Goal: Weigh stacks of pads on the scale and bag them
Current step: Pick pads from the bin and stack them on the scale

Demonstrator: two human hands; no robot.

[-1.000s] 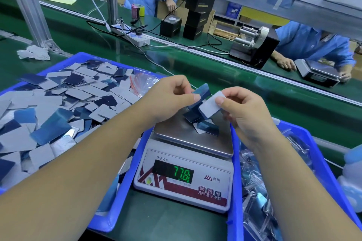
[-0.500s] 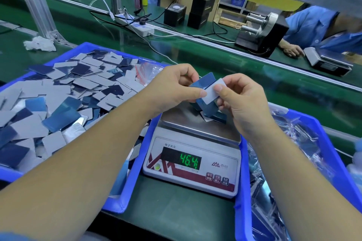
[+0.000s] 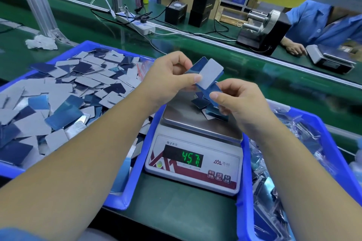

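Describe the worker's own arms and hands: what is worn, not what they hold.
Both forearms are bare, with no gloves, rings or watch showing on the left hand or the right hand. A blue sleeve edge shows on the left arm at the bottom-left corner.

Green bench top (image 3: 176,211) carries it all. On it, L to R: blue bin (image 3: 135,164) heaped w/ grey & blue pads, a scale (image 3: 194,164) squeezed between, then a second blue bin (image 3: 244,201) w/ clear bags. Scale touches both bins. Far L corner: crumpled white wad (image 3: 41,42) by a metal post foot (image 3: 56,34). Behind, the green conveyor belt (image 3: 254,72) runs across, w/ a white power strip (image 3: 137,24), black boxes (image 3: 175,12) and a 2nd scale (image 3: 329,58) on the far bench.
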